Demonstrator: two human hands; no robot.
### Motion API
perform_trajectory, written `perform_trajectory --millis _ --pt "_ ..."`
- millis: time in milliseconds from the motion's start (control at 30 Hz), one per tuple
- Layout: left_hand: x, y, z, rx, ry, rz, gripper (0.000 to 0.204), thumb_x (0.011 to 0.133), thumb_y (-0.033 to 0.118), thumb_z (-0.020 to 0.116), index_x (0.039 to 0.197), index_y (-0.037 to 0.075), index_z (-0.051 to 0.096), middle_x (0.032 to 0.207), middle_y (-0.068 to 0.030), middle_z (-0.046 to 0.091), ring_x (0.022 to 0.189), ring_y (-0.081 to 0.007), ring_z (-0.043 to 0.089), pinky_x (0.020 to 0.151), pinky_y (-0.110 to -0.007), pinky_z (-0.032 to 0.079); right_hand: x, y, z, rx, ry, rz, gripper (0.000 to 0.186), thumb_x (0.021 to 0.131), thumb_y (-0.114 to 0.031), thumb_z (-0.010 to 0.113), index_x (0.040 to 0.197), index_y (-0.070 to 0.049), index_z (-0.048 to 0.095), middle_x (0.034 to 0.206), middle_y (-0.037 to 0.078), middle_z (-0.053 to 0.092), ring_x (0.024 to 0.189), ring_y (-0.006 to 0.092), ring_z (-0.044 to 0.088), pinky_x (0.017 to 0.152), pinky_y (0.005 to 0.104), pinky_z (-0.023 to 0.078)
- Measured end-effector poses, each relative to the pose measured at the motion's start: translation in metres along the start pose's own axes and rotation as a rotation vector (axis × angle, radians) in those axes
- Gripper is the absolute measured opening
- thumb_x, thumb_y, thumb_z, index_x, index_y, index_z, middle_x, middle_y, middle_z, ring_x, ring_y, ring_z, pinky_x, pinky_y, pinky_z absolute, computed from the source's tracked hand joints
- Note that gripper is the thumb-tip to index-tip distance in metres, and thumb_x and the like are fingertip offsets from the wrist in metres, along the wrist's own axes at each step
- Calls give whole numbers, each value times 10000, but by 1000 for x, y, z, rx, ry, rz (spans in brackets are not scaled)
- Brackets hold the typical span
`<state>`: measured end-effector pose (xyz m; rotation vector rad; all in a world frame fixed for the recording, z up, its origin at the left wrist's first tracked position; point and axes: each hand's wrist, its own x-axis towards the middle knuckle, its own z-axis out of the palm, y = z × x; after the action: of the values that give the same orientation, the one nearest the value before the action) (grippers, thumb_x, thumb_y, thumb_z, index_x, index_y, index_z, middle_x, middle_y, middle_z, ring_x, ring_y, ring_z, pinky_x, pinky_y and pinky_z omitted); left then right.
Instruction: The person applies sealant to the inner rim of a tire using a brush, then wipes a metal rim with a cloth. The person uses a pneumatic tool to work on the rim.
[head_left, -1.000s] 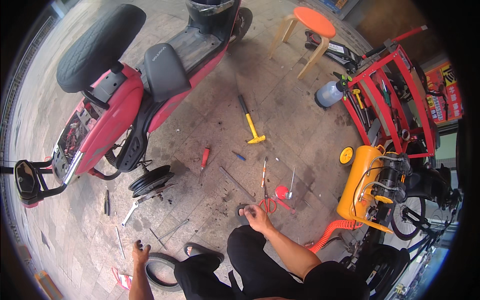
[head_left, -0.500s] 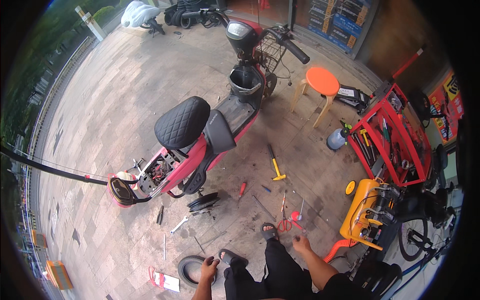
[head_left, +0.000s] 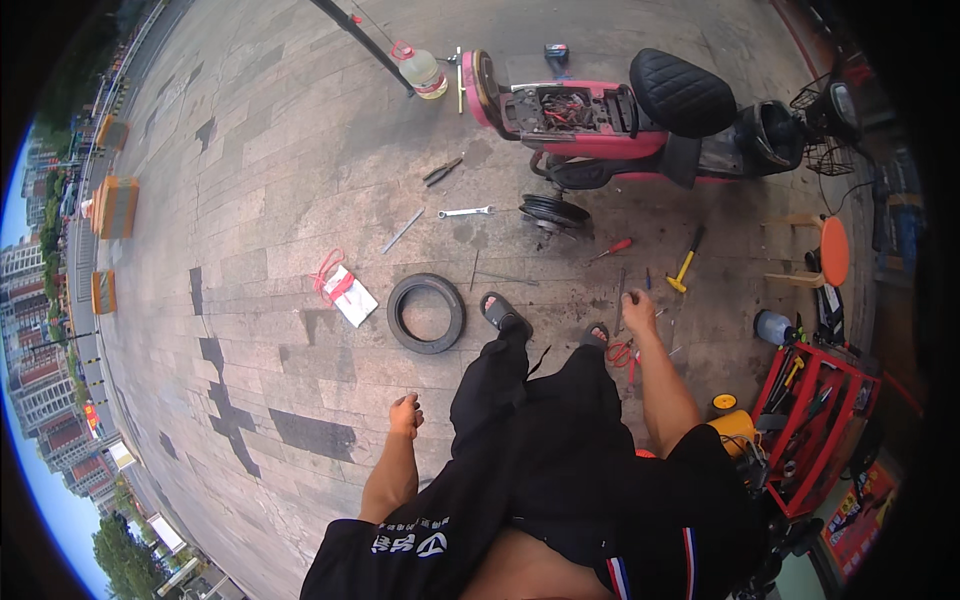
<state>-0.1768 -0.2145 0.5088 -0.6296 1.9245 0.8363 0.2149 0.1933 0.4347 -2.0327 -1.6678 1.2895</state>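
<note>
Our left hand (head_left: 405,413) shifts clear of the tire (head_left: 457,314), right hand (head_left: 638,312) right of it; we cannot tell whether fingers meet.

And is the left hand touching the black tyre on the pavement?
Apart: the head view plainly shows a strip of pavement between the left hand and the black tyre.

To the left of the red metal-framed tool cart (head_left: 822,440), a black fabric shirt (head_left: 470,525) bears white printed characters in smaller and larger sizes beside a rounded white emblem. Just below the cart, a flat red-and-yellow signboard (head_left: 862,522) carries bold lettering, too blurred to read.
</note>
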Motion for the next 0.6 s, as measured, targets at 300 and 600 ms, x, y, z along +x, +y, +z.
perform_trajectory --millis 300,600 --pt "28 53 -116 -267 179 -89 436 882 204 653 1243 6 509 1046 -162 601 572 -154 501 436 -238 398 -21 -199 125 -79 -358 -190 358 881 -320 614 1100 -43 673 1086 193 692 1057 346 647 911 402 494" --pt "95 359 -126 -117 115 378 502 901 222 667 1324 5 506 1108 -114 635 895 -199 624 725 -307 506 79 -244 213 -178 -257 163 382 882 -319 609 1131 -37 672 1095 170 698 1051 328 654 904 392 496"
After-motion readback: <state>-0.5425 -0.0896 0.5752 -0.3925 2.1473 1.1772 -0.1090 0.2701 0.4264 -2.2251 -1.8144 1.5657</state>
